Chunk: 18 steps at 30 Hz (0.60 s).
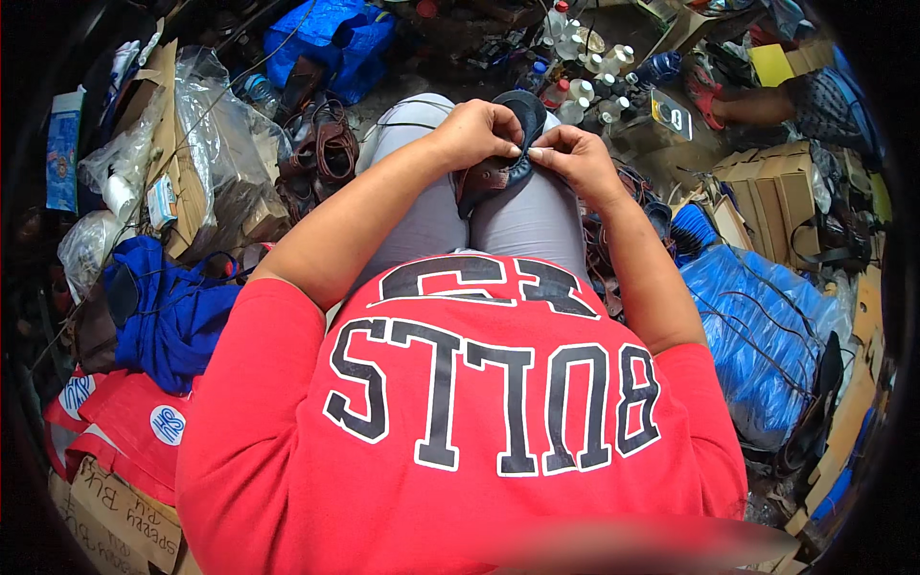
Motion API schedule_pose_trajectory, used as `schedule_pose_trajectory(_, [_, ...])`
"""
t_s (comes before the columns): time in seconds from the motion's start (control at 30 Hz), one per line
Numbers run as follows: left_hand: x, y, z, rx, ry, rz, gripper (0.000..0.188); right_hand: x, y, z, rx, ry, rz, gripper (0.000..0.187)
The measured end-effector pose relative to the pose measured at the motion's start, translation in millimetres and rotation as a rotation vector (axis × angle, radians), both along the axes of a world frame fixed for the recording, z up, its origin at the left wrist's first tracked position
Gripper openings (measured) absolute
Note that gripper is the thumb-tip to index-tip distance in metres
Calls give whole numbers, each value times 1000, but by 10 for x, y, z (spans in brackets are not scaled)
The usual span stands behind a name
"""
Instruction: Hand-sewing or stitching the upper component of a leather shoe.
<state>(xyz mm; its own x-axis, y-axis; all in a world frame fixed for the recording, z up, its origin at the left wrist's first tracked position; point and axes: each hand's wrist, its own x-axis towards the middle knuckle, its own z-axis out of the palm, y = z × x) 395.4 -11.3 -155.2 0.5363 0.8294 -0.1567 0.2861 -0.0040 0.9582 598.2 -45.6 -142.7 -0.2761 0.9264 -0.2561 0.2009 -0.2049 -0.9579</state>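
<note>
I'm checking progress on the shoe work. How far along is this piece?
Done: cannot tell; no finished seam shows. In hand: both hands, left hand and right hand, pinch a dark shoe piece on the lap. Left: brown leather straps lie untouched on the floor.

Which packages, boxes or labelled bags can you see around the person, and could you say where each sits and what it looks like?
Cardboard boxes: right of the hands, brown, stacked.
Flat cardboard box: lower left corner, brown, handwritten marking.
Red bag: lower left, round white and blue logo.
Blue plastic bag: right, crinkled, bulging.
Small carton: left, white and blue.
Clear bottles: top centre, white caps.
</note>
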Motion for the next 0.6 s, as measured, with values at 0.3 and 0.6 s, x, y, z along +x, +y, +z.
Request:
schedule_pose_trajectory(0.3, [27, 52, 5, -14, 133, 82, 25, 7, 26, 75, 16, -13, 95, 13])
schedule_pose_trajectory(0.6, [-84, -67, -8, -24, -59, 275, 9, 117, -74, 279, 62, -188, 248, 26])
